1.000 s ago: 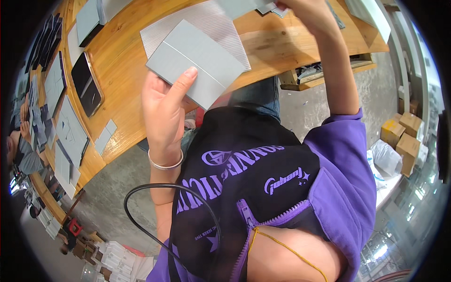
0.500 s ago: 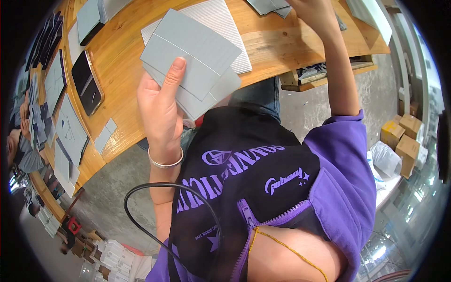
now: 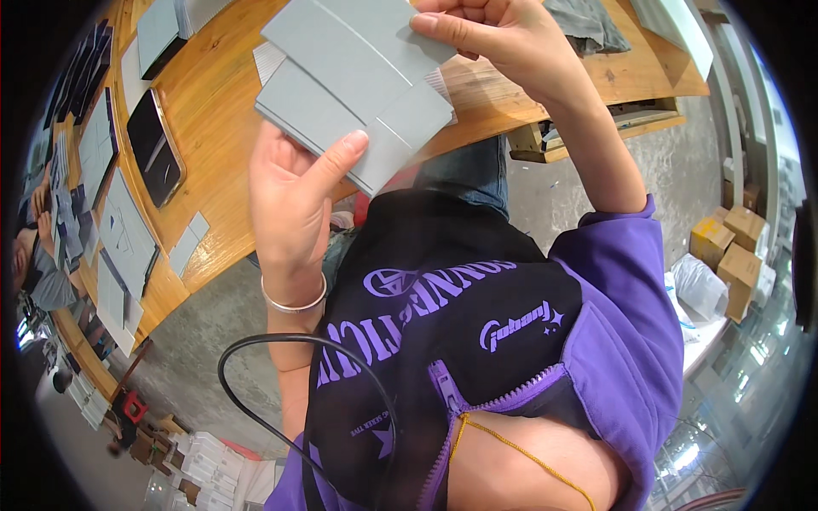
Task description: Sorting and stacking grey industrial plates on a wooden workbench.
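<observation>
In front of me my left hand (image 3: 294,183) grips several flat grey cards (image 3: 311,106), thumb on top and fingers underneath. Another grey card (image 3: 349,43) with a pale crease line lies overlapping them, further from me. My right hand (image 3: 520,51) pinches that upper card at its right end between thumb and fingers. Underneath, a white ribbed sheet (image 3: 267,61) on the wooden table shows only at its edges.
Left on the table (image 3: 209,111) lie a dark-screened phone (image 3: 158,149), a small grey strip (image 3: 188,243) and grey panels (image 3: 128,226). A crumpled grey bag (image 3: 592,25) lies far right. An open drawer (image 3: 613,136) juts out below the edge. Cardboard boxes (image 3: 740,268) stand right.
My right hand has come back toward the left and now pinches the upper grey card. That card sits further from me, and my left thumb rests on the cards beneath.
</observation>
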{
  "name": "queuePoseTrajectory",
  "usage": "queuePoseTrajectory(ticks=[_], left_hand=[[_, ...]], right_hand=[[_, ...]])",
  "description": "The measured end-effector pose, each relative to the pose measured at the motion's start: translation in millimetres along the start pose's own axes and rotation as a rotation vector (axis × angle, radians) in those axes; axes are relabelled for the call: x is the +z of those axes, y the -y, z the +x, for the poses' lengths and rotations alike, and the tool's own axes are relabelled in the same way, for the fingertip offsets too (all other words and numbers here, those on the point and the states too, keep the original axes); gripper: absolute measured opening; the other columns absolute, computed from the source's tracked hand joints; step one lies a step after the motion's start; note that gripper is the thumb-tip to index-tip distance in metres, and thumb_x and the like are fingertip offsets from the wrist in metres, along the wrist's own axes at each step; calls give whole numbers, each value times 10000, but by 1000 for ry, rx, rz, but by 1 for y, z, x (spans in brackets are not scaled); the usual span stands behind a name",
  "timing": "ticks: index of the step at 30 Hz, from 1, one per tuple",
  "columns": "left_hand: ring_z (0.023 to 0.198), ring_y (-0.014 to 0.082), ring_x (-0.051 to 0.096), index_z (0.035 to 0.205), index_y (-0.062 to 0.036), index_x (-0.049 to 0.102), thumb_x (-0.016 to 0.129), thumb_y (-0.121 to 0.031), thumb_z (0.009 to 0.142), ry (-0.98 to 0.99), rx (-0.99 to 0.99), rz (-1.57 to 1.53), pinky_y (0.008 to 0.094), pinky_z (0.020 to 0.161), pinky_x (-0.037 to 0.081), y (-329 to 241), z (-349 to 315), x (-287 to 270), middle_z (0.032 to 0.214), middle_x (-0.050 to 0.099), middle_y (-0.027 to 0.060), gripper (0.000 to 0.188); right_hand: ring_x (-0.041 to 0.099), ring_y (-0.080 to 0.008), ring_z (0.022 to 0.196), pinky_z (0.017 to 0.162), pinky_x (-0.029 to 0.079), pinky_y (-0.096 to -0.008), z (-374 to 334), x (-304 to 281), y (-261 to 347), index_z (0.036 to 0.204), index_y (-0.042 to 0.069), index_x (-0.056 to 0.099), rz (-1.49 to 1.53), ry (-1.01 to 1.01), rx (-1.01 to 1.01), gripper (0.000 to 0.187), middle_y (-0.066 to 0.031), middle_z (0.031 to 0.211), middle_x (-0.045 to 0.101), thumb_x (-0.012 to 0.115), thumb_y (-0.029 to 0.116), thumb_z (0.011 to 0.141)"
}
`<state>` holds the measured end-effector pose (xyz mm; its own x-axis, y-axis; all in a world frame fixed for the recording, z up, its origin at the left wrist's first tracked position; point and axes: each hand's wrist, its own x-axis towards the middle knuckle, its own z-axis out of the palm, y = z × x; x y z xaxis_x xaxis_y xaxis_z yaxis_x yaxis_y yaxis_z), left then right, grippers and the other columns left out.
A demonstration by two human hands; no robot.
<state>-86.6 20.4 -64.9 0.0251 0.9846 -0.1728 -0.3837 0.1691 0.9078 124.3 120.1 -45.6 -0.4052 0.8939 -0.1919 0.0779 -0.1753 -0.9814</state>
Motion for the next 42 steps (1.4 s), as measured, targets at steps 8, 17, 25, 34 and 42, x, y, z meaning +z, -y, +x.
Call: queuePoseTrajectory(ticks=[8,17,25,34,42], left_hand=[[1048,166,552,1174,47,479,665,36,825,-41,50,6,303,933,422,4,3,-1,1124,587,115,396],[1013,150,555,1167,46,486,709,-9,811,-116,130,44,293,915,427,9,6,1,1099,600,101,424],[1012,145,595,1142,16,490,561,-110,937,-40,41,-69,299,885,489,4,2,0,1100,611,110,250],[994,139,600,1140,10,493,575,-98,930,-94,89,59,287,868,496,12,5,-4,1077,619,111,250],[992,148,603,1156,14,485,586,-98,923,-100,72,53,296,875,492,10,5,-5,1088,616,115,278]], right_hand=[[606,-75,784,717,473,-182,-5,7,6,1015,-4,614,5,-33,2,223,-25,878,647,670,156,869],[583,-54,747,673,452,-171,-6,12,1,1033,-2,586,7,29,-33,214,-9,818,621,646,136,879],[584,-64,736,662,456,-179,-5,11,3,1009,-5,597,-98,-23,-20,215,-20,799,622,655,147,869],[594,-80,774,695,464,-183,-2,12,-2,1009,-7,606,-104,0,11,224,-37,841,642,661,156,867],[589,-75,813,719,470,-188,1,13,-4,997,-11,603,-33,11,-27,187,-17,876,629,644,128,878]])
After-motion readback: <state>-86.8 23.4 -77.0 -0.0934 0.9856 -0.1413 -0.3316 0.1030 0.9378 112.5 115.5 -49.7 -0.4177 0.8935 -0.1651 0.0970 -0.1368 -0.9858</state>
